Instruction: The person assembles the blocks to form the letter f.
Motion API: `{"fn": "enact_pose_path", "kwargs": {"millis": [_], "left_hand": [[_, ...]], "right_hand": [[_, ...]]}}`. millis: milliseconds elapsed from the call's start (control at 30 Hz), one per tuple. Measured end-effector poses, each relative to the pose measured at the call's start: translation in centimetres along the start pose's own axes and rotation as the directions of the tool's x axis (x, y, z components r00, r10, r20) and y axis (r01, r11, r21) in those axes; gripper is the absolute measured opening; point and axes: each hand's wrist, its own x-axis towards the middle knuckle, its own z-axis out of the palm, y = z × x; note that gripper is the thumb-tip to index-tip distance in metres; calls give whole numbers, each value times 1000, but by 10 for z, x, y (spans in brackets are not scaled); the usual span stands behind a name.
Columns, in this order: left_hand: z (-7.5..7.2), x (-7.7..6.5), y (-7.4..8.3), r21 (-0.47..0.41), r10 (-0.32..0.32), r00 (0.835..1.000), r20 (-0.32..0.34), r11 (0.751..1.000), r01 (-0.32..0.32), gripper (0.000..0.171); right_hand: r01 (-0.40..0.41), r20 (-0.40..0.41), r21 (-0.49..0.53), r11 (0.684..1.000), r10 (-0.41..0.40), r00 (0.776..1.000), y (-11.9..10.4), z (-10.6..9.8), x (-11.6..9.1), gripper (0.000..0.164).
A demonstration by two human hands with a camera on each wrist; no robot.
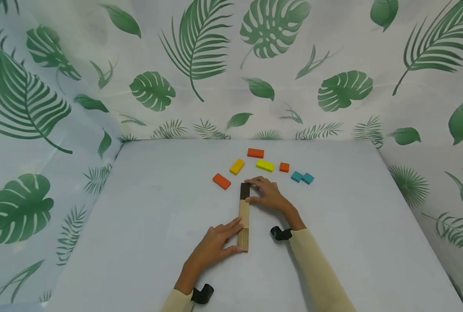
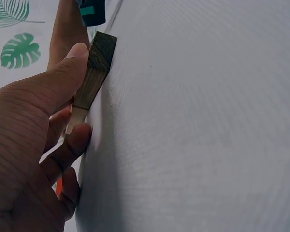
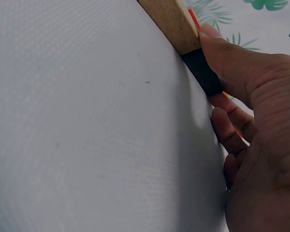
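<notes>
Three wooden blocks lie end to end in a straight row on the table: a brown block nearest me, a pale block in the middle and a dark block at the far end. My left hand holds the brown block along its left side, thumb by the near end and index finger by the joint with the pale one. From the right, my right hand pinches the dark block, index finger at its far end and thumb near its joint. In the right wrist view the dark block meets the pale block.
Beyond the row lie a red-orange block, a yellow-orange block, an orange block, a yellow block, a small orange block and two blue blocks touching. Leaf-patterned cloth hangs around the white table.
</notes>
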Motion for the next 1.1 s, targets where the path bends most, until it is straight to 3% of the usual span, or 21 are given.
{"fn": "enact_pose_path", "kwargs": {"millis": [333,833,1100], "left_hand": [[1,2,3,-39,24,998,-49,999,-26,63],[2,7,7,-25,25,999,-34,999,-26,64],[1,-1,3,5,15,1000,-27,1000,-15,65]], "right_hand": [[7,-102,157,988,10,995,12,1,6,41],[-2,-95,152,988,17,995,9,-6,0,42],[-31,-82,144,989,43,996,7,4,1,42]]}}
